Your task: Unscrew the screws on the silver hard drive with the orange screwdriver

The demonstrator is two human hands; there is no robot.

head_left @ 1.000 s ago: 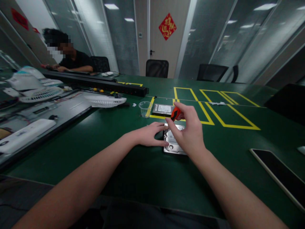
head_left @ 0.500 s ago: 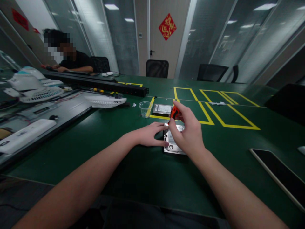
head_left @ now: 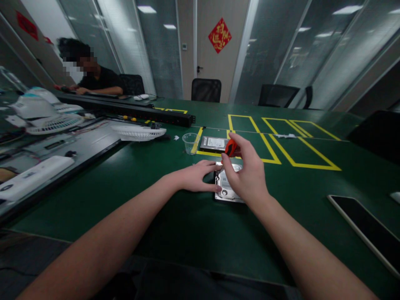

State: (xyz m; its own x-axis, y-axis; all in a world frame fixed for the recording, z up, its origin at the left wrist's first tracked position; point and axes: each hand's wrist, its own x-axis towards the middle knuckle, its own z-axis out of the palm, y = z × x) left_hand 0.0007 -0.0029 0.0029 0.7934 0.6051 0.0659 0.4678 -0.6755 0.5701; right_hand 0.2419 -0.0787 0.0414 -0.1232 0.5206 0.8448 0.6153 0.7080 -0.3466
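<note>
Bench (head_left: pixel 187 233) lies open between the forearms, giving a low way in from the bottom centre of the frame to the near edge of the silver drive (head_left: pixel 225 188). The left hand (head_left: pixel 200 175) blocks that drive's left side; the right hand (head_left: pixel 248 166), with its screwdriver (head_left: pixel 230 148), overhangs the right. Just beyond, a cup (head_left: pixel 190 143) and a second drive (head_left: pixel 214 143) obstruct. Right of centre, there is free room before the phone (head_left: pixel 365 229).
</note>
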